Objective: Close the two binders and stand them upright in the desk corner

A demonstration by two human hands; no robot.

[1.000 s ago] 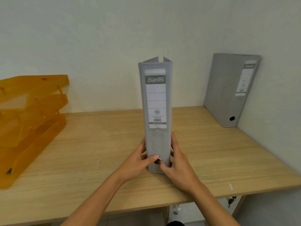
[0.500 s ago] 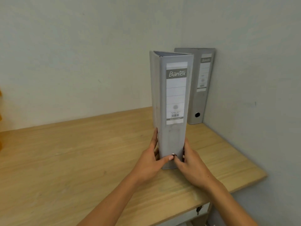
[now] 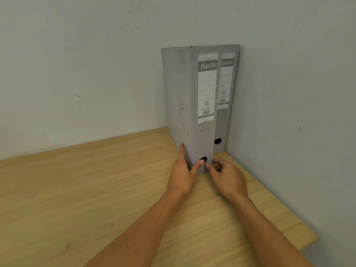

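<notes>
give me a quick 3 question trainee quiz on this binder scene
1. True or false: the near binder lies flat on the desk.
2. Which hand has a thumb at the near binder's spine hole? A) left hand B) right hand
3. Fill in: the far binder stands against the ____ wall.

Key
1. False: it stands upright.
2. A
3. right
</notes>
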